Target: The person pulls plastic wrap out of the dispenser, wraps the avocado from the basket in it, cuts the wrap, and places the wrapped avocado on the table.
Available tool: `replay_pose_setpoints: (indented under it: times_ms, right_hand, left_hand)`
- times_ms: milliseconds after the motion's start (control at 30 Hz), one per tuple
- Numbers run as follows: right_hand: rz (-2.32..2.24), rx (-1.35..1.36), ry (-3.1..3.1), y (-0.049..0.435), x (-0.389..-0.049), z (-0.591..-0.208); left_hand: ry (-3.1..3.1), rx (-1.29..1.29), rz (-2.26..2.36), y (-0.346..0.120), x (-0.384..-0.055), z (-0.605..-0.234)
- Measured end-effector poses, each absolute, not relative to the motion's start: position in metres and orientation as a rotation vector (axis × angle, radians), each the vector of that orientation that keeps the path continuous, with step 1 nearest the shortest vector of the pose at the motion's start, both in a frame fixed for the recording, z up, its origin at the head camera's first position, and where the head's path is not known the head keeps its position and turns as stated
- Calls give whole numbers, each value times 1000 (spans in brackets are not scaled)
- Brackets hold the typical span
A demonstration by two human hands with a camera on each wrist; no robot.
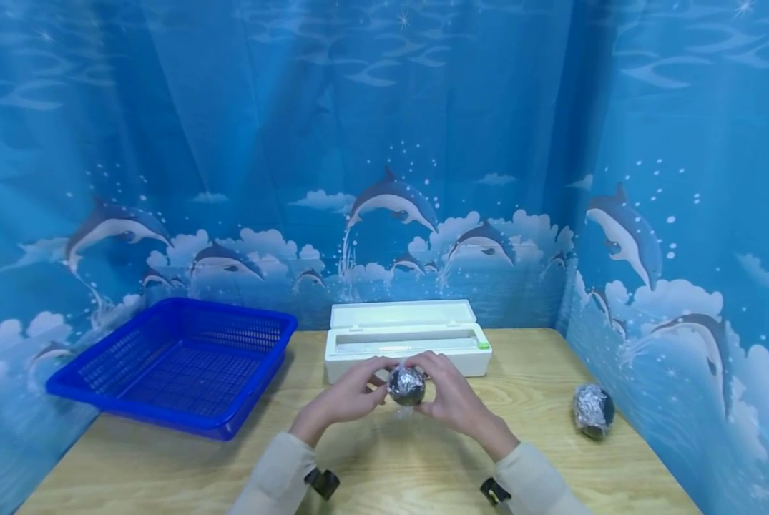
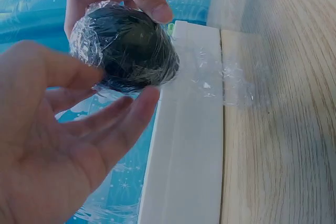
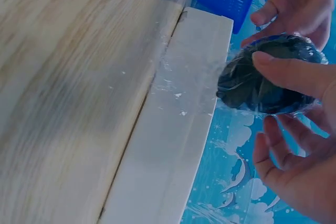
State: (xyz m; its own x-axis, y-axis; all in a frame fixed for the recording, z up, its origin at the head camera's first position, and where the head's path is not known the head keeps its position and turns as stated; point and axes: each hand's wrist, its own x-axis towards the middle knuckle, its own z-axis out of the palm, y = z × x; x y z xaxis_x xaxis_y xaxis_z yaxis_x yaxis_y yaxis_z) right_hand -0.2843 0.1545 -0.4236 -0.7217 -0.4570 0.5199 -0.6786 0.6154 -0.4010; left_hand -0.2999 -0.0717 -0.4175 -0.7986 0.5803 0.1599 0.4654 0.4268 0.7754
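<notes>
Between both hands, in front of a white box, is a dark, rounded object (image 1: 406,386) wrapped in shiny cling film (image 2: 86,43). My right hand (image 1: 447,392) grips it from the right; in the right wrist view the thumb (image 3: 286,72) lies across its face and fingers curve below. My left hand (image 1: 352,395) holds its left side, with curved fingers (image 2: 139,111) at its lower edge in the left wrist view. A loose, clear tail of film (image 2: 236,85) trails off the object. The white cling film box (image 1: 410,340) has its lid raised and a green tab at its right end.
A blue plastic basket (image 1: 229,422) stands on the left of the wooden table (image 1: 519,400). Near the right edge lies a second dark object (image 1: 593,411) wrapped in film. A blue dolphin-print curtain (image 1: 281,179) hangs behind and along the sides.
</notes>
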Motion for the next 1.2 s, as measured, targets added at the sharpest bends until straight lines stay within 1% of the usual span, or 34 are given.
replay_pose_setpoints:
  times_ms: [200, 433, 667, 833, 967, 1200]
  right_hand:
    - [810, 975, -2425, 152, -285, -424]
    - [850, 1049, -2411, 151, -283, -426]
    - [1049, 1056, -2502, 152, -282, -427]
    - [1236, 974, -2601, 153, -281, -424]
    - [1329, 857, -2628, 153, -281, -424]
    - [1381, 594, -2610, 152, -286, -427]
  left_hand:
    - [2515, 805, 1482, -71, -300, -414]
    - [2313, 669, 1666, -70, -303, -416]
    - [2280, 622, 1760, -70, -303, -416]
    - [2320, 542, 1743, -68, -302, -417]
    - [2412, 496, 1660, -64, -299, -419]
    - [2422, 557, 1708, -58, -295, -423]
